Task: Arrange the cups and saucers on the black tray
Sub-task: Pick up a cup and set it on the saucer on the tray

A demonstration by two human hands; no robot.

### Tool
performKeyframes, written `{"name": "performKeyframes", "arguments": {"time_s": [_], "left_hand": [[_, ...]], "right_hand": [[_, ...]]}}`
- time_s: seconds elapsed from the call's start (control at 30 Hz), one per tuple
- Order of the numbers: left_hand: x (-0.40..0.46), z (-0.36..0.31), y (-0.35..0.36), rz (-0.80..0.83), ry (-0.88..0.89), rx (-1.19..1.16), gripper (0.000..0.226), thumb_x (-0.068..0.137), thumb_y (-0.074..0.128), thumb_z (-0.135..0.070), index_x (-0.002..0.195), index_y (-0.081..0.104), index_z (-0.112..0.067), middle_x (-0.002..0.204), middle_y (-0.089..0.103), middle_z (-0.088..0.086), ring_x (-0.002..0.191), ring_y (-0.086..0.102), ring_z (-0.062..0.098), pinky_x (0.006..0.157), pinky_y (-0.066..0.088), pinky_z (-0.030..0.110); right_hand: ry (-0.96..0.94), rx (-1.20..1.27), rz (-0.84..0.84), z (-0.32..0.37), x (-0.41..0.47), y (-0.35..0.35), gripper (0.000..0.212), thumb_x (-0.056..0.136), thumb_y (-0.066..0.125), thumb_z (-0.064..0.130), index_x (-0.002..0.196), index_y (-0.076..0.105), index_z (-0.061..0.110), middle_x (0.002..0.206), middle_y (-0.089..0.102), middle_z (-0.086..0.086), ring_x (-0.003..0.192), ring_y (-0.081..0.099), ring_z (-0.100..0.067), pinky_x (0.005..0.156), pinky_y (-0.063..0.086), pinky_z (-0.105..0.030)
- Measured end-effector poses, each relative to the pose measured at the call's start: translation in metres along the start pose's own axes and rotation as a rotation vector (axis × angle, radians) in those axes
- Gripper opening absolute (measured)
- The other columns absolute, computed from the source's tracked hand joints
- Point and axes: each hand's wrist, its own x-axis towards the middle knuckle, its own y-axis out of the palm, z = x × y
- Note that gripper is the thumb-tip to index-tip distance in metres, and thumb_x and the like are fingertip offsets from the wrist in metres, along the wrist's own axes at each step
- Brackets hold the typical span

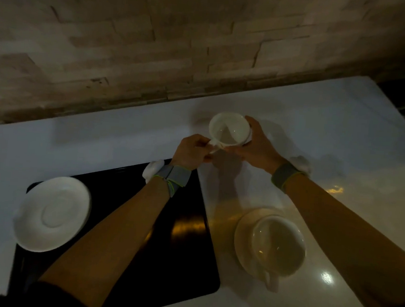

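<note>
A white cup is held up above the counter, beyond the black tray. My left hand pinches its handle, and my right hand wraps the cup's right side and base. An empty white saucer lies on the tray's left part, overhanging the tray's left edge. To the right of the tray a second white cup sits on its saucer on the counter, handle toward me.
The white counter runs along a stone-tile wall at the back. Its right edge drops off into darkness. My forearms cross over the tray and over the counter's right part. The light is dim.
</note>
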Motion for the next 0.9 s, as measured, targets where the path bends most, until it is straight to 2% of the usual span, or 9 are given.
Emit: {"name": "performKeyframes", "arguments": {"time_s": [0.1,0.23,0.3,0.4,0.5,0.6,0.63,0.77,0.9], "left_hand": [[-0.001,-0.002,0.0,-0.002,-0.024,-0.016,0.015,0.088,0.064,-0.005,0.077,0.059,-0.014,0.094,0.063,0.019,0.071,0.065,0.027,0.084,0.057,0.049],[-0.004,-0.003,-0.001,0.01,-0.046,-0.015,0.014,0.086,0.066,-0.006,0.076,0.058,-0.012,0.086,0.064,0.013,0.08,0.066,0.033,0.085,0.057,0.048],[-0.008,-0.003,-0.003,0.006,-0.047,-0.031,0.015,0.086,0.066,-0.004,0.076,0.057,-0.011,0.085,0.063,0.013,0.077,0.065,0.031,0.085,0.057,0.048],[-0.017,-0.003,-0.009,0.001,-0.03,-0.068,0.014,0.086,0.066,-0.003,0.077,0.058,-0.01,0.094,0.064,0.02,0.073,0.065,0.029,0.084,0.057,0.048],[-0.03,-0.003,-0.021,-0.011,-0.022,-0.118,0.006,0.087,0.065,-0.003,0.089,0.059,-0.002,0.098,0.064,0.021,0.07,0.067,0.027,0.073,0.062,0.036],[-0.044,0.0,-0.038,-0.038,-0.021,-0.179,0.015,0.087,0.064,0.001,0.101,0.06,0.004,0.098,0.064,0.023,0.068,0.067,0.025,0.064,0.062,0.027],[-0.049,0.001,-0.043,-0.047,-0.019,-0.193,0.019,0.087,0.063,0.002,0.105,0.059,0.006,0.097,0.064,0.024,0.066,0.068,0.024,0.064,0.062,0.027],[-0.071,0.007,-0.072,-0.079,0.001,-0.248,0.02,0.086,0.063,0.003,0.105,0.06,0.007,0.086,0.067,0.018,0.055,0.07,0.013,0.063,0.061,0.025],[-0.099,0.017,-0.107,-0.137,0.0,-0.306,0.018,0.086,0.064,0.002,0.104,0.061,0.006,0.087,0.068,0.014,0.061,0.071,0.016,0.067,0.062,0.027]], "right_hand": [[0.003,0.021,-0.009,-0.001,0.002,0.002,0.112,0.064,0.088,0.026,0.15,0.017,0.018,0.152,0.031,-0.009,0.137,0.036,-0.026,0.107,0.041,-0.055],[-0.035,0.028,0.01,0.0,0.0,0.002,0.107,0.065,0.088,0.017,0.149,0.021,0.016,0.15,0.033,-0.009,0.136,0.037,-0.025,0.109,0.04,-0.054],[-0.045,0.029,0.03,0.003,-0.004,0.001,0.105,0.067,0.086,0.013,0.149,0.021,0.015,0.15,0.033,-0.01,0.136,0.037,-0.027,0.11,0.038,-0.052],[-0.063,0.036,0.074,0.007,-0.006,0.0,0.102,0.07,0.083,0.009,0.149,0.019,0.015,0.146,0.034,-0.005,0.134,0.04,-0.03,0.11,0.039,-0.048],[-0.084,0.026,0.121,0.021,-0.01,0.006,0.099,0.074,0.081,0.008,0.15,0.018,0.019,0.137,0.034,0.004,0.128,0.048,-0.032,0.096,0.047,-0.036],[-0.104,-0.009,0.15,0.036,-0.013,0.019,0.1,0.073,0.081,0.01,0.15,0.019,0.023,0.145,0.033,0.0,0.121,0.052,-0.03,0.075,0.056,-0.022],[-0.111,-0.02,0.164,0.042,-0.014,0.023,0.101,0.073,0.082,0.009,0.15,0.019,0.024,0.148,0.032,-0.002,0.116,0.055,-0.029,0.069,0.057,-0.023],[-0.124,-0.04,0.237,0.061,-0.019,0.048,0.1,0.072,0.082,0.009,0.149,0.02,0.027,0.143,0.032,0.003,0.092,0.061,-0.016,0.065,0.057,-0.032],[-0.158,-0.073,0.322,0.084,-0.026,0.082,0.102,0.071,0.083,0.008,0.148,0.02,0.029,0.138,0.032,0.007,0.099,0.061,-0.02,0.067,0.056,-0.024]]}}
